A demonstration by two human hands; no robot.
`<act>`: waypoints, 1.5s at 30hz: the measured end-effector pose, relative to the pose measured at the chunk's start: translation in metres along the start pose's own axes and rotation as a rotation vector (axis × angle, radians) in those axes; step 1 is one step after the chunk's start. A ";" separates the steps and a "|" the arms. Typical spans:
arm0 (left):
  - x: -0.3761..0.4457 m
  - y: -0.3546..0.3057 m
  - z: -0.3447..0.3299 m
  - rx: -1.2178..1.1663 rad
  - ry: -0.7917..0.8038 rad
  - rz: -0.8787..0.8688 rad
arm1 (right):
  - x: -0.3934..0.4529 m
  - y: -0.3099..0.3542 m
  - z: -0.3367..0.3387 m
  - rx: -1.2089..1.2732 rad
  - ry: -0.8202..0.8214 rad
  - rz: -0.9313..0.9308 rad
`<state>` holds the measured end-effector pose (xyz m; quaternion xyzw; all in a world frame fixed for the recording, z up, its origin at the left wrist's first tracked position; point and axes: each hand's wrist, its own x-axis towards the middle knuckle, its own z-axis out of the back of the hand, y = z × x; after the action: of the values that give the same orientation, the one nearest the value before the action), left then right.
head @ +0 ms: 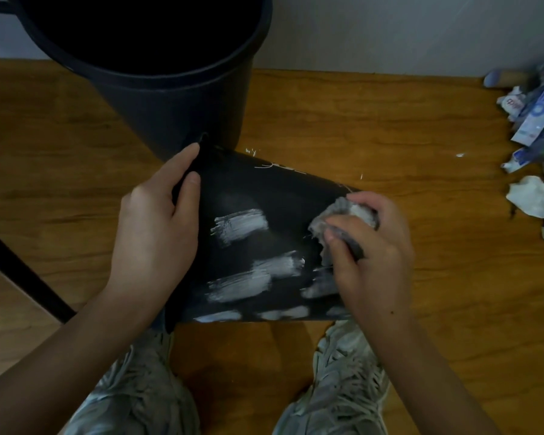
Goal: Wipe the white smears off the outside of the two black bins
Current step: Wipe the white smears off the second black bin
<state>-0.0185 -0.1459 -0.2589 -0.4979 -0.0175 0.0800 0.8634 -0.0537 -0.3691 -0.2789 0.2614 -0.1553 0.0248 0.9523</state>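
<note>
Right now I am partway through the first bin: the upright bin (157, 89) stands at the far left, its rim cut off by the frame, and whether its wall has smears I cannot tell in the gloom. The tipped bin (264, 196) lies on its side on the wooden floor (390, 127) just beyond my shoes (343, 381), touching the upright one. My left hand (157, 227) grips its rim at the left end, fingers curled over the edge. My right hand (374, 255) pinches a bunched grey cloth (333, 221) against its right end. Several white smears (242, 226) remain, so I judge the next move calls for firm strokes leftward across them. Litter (534, 127) at the far right is blurred.
</note>
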 end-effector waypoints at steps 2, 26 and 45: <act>-0.001 0.000 0.000 0.000 -0.005 0.001 | 0.006 0.010 -0.007 -0.006 0.008 0.024; -0.004 0.000 0.001 -0.007 -0.001 0.008 | 0.033 0.020 -0.013 0.032 0.155 0.067; -0.013 -0.007 -0.003 -0.184 0.063 0.065 | 0.035 0.066 -0.025 0.083 0.175 0.180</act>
<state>-0.0300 -0.1538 -0.2542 -0.5776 0.0183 0.0903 0.8111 -0.0218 -0.3005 -0.2558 0.2823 -0.0933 0.1395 0.9445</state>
